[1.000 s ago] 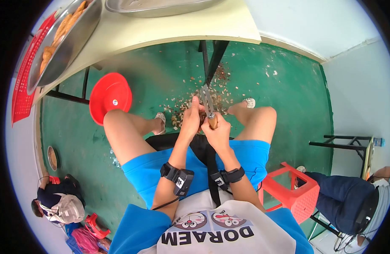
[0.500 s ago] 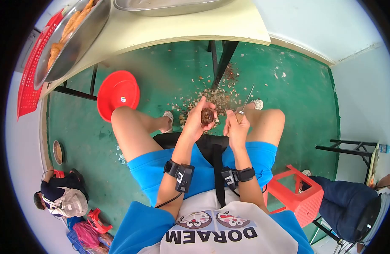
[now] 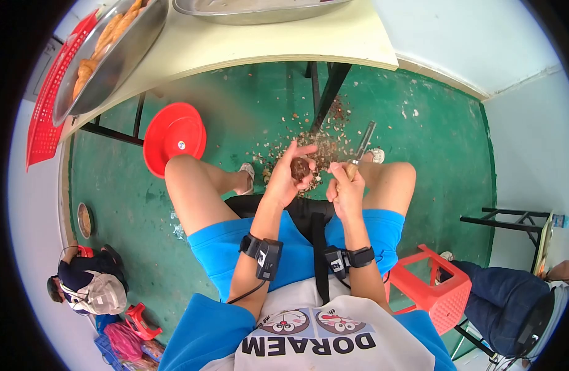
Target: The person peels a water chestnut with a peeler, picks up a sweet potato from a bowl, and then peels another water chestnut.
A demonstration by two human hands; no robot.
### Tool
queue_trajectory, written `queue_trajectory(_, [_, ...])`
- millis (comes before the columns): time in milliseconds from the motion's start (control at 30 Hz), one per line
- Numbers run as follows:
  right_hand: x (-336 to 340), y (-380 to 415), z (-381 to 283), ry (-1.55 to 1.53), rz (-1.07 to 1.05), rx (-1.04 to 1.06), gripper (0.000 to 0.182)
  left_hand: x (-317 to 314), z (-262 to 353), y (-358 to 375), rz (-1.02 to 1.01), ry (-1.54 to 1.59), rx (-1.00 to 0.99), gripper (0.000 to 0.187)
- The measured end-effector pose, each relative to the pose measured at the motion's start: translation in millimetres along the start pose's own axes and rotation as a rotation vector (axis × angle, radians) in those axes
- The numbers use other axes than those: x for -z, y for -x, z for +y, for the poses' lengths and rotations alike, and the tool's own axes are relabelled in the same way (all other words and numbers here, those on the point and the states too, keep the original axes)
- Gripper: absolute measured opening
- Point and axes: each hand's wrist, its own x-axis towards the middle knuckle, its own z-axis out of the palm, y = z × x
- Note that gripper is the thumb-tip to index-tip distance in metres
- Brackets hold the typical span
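Observation:
A dark brown, rounded lump point(image 3: 300, 169), perhaps carved wood or a large nut, rests in my left hand point(image 3: 285, 179). The thumb and fingers curl round its sides, with a finger or two stretched out past it. My right hand point(image 3: 346, 190) is closed round the light wooden handle of a chisel-like tool point(image 3: 363, 143). Its narrow metal blade points up and away, apart from the brown lump. Both hands are above the gap between the knees. Below them, shavings and chips point(image 3: 321, 148) lie scattered over the green floor.
A pale table point(image 3: 253, 46) ahead bears a metal tray point(image 3: 259, 15) and a metal bowl point(image 3: 120, 55) with orange-brown items. A red basin point(image 3: 167, 133) is on the floor at left. Beside me at right is a red stool point(image 3: 445, 300). Two other people sit behind, left and right.
The tool in my right hand has turned, so its blade now shows its broad side. My left fingers have spread a little, and the brown lump has shifted slightly.

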Motion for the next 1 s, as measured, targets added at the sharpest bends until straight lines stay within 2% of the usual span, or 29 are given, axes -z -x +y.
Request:
queue_trajectory(100, [5.5, -5.1, 2.7, 0.379, 0.191, 0.118, 0.016, 7.0, 1.1, -2.9, 0.024, 0.053, -0.011, 0.042])
queue_trajectory(133, [9.6, -7.0, 6.2, 0.379, 0.188, 0.118, 0.016, 8.9, 0.6, -3.4, 0.030, 0.101, -0.002, 0.038])
queue_trajectory(200, [18.3, -12.3, 14.7, 0.620, 0.247, 0.153, 0.021, 9.8, -0.8, -4.7, -0.013, 0.150, 0.011, 0.035])
queue_trajectory(267, [28.1, -18.9, 26.6, 0.685, 0.283, 0.204, 0.022, 6.9, -1.8, -4.1, -0.055, 0.202, 0.024, 0.031])
queue_trajectory(333, [20.2, -14.5, 18.3, 0.863, 0.302, 0.475, 0.021, 1.6, -0.1, -2.3, -0.089, 0.234, 0.050, 0.030])
queue_trajectory(367, [21.7, -15.7, 20.4, 0.863, 0.300, 0.477, 0.021, 1.9, -0.6, -2.7, -0.089, 0.234, 0.047, 0.030])
queue_trajectory(433, [23.8, -18.4, 24.1, 0.977, 0.371, 0.733, 0.020, 2.4, -1.0, -3.9, -0.143, 0.226, 0.048, 0.034])
queue_trajectory(467, [26.9, -19.7, 23.9, 0.977, 0.368, 0.735, 0.020, 2.3, -0.4, -4.1, -0.143, 0.227, 0.044, 0.034])
queue_trajectory(533, [20.7, -14.3, 11.6, 0.748, 0.294, 0.211, 0.019, 0.4, 2.5, -0.7, -0.088, 0.210, 0.055, 0.038])
queue_trajectory(567, [12.1, -9.5, 4.4, 0.628, 0.273, 0.140, 0.019, 1.5, 3.3, 0.4, -0.085, 0.209, 0.052, 0.038])
queue_trajectory(700, [12.7, -9.5, 7.6, 0.610, 0.286, 0.064, 0.016, 8.2, 8.3, 3.1, -0.097, 0.186, 0.110, 0.042])
queue_trajectory(767, [26.1, -17.5, 21.9, 0.642, 0.293, 0.338, 0.013, 11.8, 7.8, 3.9, -0.099, 0.142, 0.108, 0.045])
queue_trajectory(800, [26.9, -18.4, 21.5, 0.642, 0.292, 0.337, 0.013, 12.9, 8.5, 3.9, -0.129, 0.164, 0.101, 0.046])
queue_trajectory(867, [28.1, -21.0, 20.8, 1.170, 0.373, 0.951, 0.018, 12.7, 10.7, 5.0, -0.159, 0.185, 0.093, 0.047])
queue_trajectory(900, [28.0, -19.7, 20.4, 1.170, 0.372, 0.952, 0.018, 8.8, 14.4, 7.8, -0.138, 0.188, 0.115, 0.046])
queue_trajectory(967, [28.7, -15.2, 19.8, 0.798, 0.234, 0.291, 0.022, 5.4, 18.1, 9.8, -0.116, 0.192, 0.133, 0.045])
queue_trajectory(1000, [26.5, -14.4, 18.7, 0.799, 0.233, 0.290, 0.022, 4.9, 18.5, 10.4, -0.124, 0.175, 0.130, 0.044])
